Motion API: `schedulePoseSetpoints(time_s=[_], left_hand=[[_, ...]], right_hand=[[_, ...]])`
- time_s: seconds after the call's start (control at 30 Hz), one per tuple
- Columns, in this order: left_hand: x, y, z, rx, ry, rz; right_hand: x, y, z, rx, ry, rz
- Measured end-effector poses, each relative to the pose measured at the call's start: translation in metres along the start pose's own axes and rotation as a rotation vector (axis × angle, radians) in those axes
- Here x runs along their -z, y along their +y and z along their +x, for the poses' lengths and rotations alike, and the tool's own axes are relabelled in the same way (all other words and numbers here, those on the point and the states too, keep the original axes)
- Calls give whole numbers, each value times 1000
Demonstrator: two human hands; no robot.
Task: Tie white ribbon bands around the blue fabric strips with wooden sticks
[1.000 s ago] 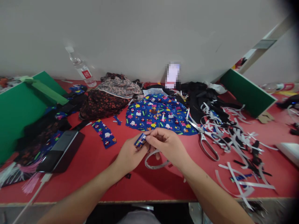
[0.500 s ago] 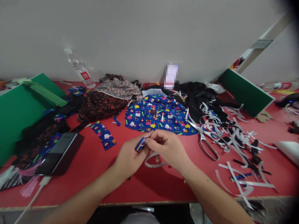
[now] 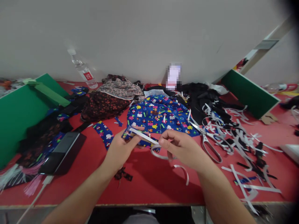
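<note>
My left hand [image 3: 122, 143] grips one end of a blue cartoon-print fabric strip [image 3: 145, 143] between thumb and fingers. A narrow white tape [image 3: 144, 136] lies stretched along the strip's upper side. My right hand [image 3: 181, 147] pinches the tape near the strip's other end, with thumb and forefinger together; the tape's loose end curls below those fingers. Behind both hands a larger blue cartoon-print cloth [image 3: 158, 113] is spread on the red table [image 3: 149, 183]. Another blue printed piece [image 3: 102, 132] lies left of my left hand.
Metal scissors [image 3: 205, 138] rest right of my right hand, beside a heap of white tape scraps [image 3: 245, 149]. Dark floral cloth [image 3: 105, 107], a water bottle [image 3: 84, 71] and a green divider [image 3: 21, 109] stand leftward. A black device [image 3: 60, 154] with a cable is at left.
My hands have moved apart, the left going left and the right going right. The blue strip, earlier bunched and mostly covered, is now stretched between them with the white tape along it.
</note>
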State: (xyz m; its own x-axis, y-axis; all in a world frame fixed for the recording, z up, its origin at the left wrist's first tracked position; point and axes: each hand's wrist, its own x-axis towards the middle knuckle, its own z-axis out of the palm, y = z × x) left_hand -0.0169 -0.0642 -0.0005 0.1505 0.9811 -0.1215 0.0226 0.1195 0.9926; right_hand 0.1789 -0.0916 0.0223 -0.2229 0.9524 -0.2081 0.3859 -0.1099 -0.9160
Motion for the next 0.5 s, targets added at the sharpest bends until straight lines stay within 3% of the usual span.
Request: schedulePoseSetpoints(time_s=[0.2, 0.5], left_hand=[[6, -3, 7, 48, 30, -220], [5, -4, 5, 8, 89, -202]], right_hand=[[17, 3, -4, -68, -20, -69], [21, -1, -13, -95, -45, 70]])
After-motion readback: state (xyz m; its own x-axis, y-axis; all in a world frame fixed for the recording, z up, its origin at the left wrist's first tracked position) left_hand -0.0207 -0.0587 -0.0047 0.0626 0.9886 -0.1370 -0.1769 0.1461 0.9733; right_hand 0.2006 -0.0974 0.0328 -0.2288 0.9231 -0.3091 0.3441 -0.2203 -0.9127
